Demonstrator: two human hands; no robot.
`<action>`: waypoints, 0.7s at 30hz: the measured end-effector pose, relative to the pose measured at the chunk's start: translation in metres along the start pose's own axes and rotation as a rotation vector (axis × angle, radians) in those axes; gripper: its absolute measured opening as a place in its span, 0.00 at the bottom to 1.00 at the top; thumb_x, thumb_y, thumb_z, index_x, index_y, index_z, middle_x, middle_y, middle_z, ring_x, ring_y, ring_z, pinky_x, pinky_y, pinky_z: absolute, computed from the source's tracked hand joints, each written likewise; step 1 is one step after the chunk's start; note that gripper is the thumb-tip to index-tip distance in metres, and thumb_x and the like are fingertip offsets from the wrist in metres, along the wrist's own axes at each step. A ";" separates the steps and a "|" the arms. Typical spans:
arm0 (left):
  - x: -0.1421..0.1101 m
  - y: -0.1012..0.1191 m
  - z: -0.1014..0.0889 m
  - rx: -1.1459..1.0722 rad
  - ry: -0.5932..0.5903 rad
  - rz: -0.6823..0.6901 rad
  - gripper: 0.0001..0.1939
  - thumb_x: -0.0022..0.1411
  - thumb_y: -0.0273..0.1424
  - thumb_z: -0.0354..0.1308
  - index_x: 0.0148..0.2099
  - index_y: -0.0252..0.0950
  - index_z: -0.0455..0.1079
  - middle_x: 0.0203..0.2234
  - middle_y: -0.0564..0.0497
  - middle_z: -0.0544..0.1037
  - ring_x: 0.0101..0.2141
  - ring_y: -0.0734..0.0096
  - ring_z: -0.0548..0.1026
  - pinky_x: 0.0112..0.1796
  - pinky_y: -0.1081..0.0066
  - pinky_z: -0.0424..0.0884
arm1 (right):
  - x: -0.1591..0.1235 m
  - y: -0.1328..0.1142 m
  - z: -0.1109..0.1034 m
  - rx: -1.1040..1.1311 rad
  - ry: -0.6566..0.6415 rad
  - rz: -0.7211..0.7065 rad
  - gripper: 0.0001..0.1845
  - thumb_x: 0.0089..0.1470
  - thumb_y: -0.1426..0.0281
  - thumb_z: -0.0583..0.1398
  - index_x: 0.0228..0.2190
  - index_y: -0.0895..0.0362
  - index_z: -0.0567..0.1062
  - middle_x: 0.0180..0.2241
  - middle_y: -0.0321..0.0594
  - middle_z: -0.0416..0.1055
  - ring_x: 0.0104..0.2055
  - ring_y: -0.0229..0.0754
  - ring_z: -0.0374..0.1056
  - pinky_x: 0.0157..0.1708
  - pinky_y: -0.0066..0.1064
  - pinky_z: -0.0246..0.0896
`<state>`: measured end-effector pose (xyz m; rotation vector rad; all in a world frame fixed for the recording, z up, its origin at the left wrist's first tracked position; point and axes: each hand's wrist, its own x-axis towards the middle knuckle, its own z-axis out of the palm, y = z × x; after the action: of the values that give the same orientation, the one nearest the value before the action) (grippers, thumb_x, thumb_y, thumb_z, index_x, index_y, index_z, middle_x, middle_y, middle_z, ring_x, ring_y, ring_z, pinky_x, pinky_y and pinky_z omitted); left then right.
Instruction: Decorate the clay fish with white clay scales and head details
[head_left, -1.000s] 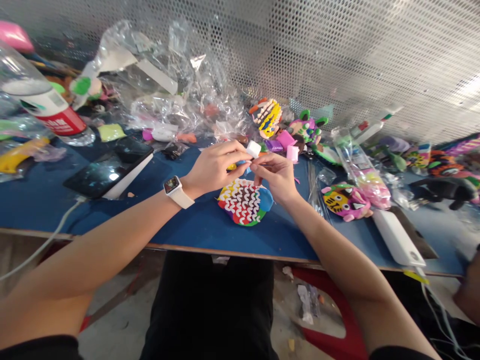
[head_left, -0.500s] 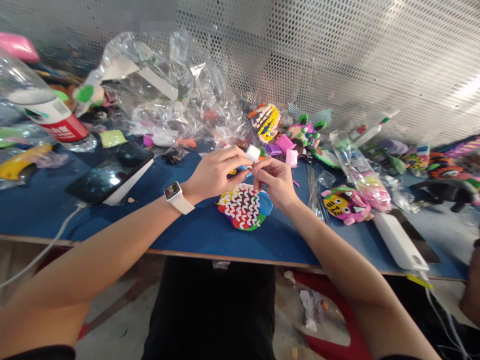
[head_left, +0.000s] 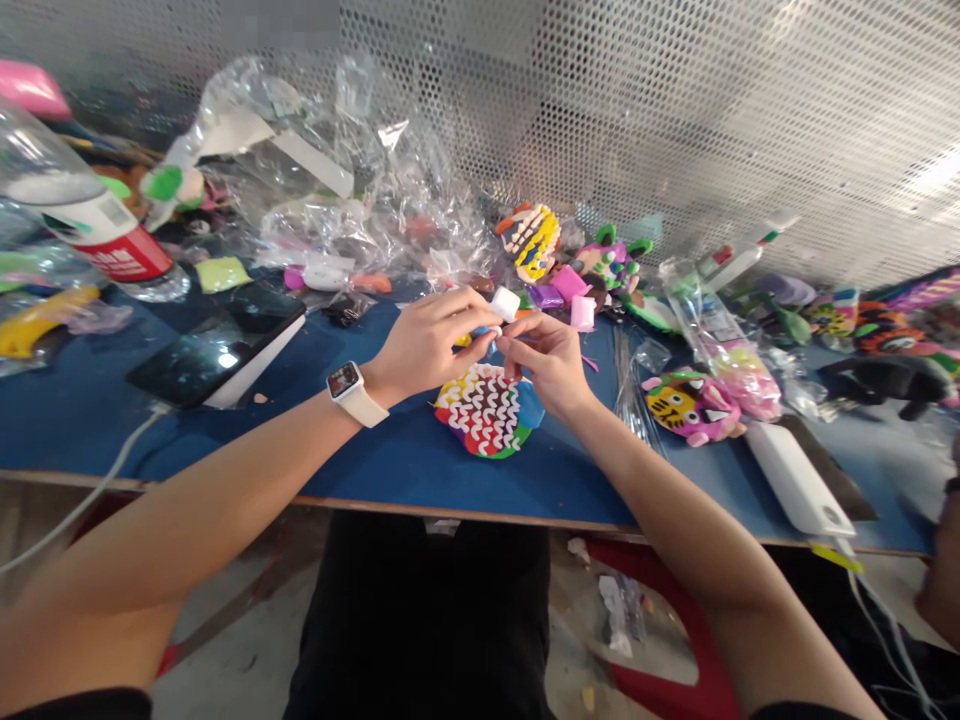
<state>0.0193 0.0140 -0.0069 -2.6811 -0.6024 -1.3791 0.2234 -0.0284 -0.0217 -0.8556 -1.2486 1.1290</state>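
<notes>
My left hand (head_left: 439,340), with a watch (head_left: 345,382) on its wrist, is closed in a pinch over the table. Between its thumb and fingers is a tiny white piece of modelling clay (head_left: 495,334). The fingertips of my right hand (head_left: 551,362) press together at the same spot, pinching the piece from the other side. Just below both hands lies a rounded, many-coloured clay figure (head_left: 484,412) covered in rows of curved white strips, with a blue part at its right. A white clay block (head_left: 505,304) shows right behind the fingertips; how it is supported is hidden.
Pink clay blocks (head_left: 571,283) and a striped clay figure (head_left: 531,242) stand behind my hands. Left are a dark-screened tablet (head_left: 214,350) and a plastic bottle (head_left: 124,245). Right are a yellow-and-pink clay figure (head_left: 694,405), thin wires (head_left: 628,385) and a white power bank (head_left: 799,480). Crumpled plastic bags (head_left: 337,220) fill the back.
My fingertips have shifted slightly around the tiny white piece, which shows a little more clearly now. The view has moved slightly; the clay figure below lies where it was.
</notes>
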 end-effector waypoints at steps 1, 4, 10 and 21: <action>0.000 0.000 0.000 -0.003 -0.001 -0.002 0.09 0.77 0.32 0.57 0.50 0.37 0.79 0.43 0.47 0.84 0.45 0.64 0.83 0.46 0.64 0.78 | 0.000 0.000 0.000 0.008 -0.008 -0.001 0.17 0.47 0.61 0.79 0.30 0.54 0.79 0.21 0.28 0.74 0.17 0.32 0.69 0.16 0.25 0.62; 0.000 0.000 0.000 -0.010 -0.005 0.011 0.09 0.77 0.31 0.57 0.50 0.37 0.79 0.43 0.47 0.84 0.44 0.64 0.83 0.45 0.64 0.78 | -0.001 0.000 -0.001 0.001 -0.034 0.001 0.17 0.48 0.60 0.79 0.30 0.53 0.79 0.21 0.28 0.74 0.17 0.33 0.69 0.17 0.25 0.63; 0.000 0.000 0.000 -0.016 -0.015 0.031 0.10 0.77 0.30 0.57 0.52 0.38 0.79 0.44 0.47 0.84 0.45 0.65 0.83 0.45 0.64 0.78 | -0.001 -0.002 -0.001 -0.006 -0.047 -0.022 0.18 0.50 0.58 0.78 0.31 0.53 0.77 0.22 0.28 0.74 0.17 0.33 0.69 0.17 0.26 0.63; 0.001 0.000 0.000 0.021 0.030 -0.012 0.11 0.77 0.34 0.57 0.51 0.38 0.80 0.43 0.47 0.84 0.45 0.63 0.82 0.47 0.63 0.78 | 0.000 -0.002 0.000 -0.060 0.012 -0.075 0.21 0.52 0.55 0.77 0.33 0.52 0.75 0.26 0.29 0.73 0.18 0.33 0.69 0.16 0.27 0.62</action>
<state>0.0198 0.0141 -0.0066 -2.6404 -0.6269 -1.4051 0.2241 -0.0292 -0.0197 -0.8523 -1.2996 1.0300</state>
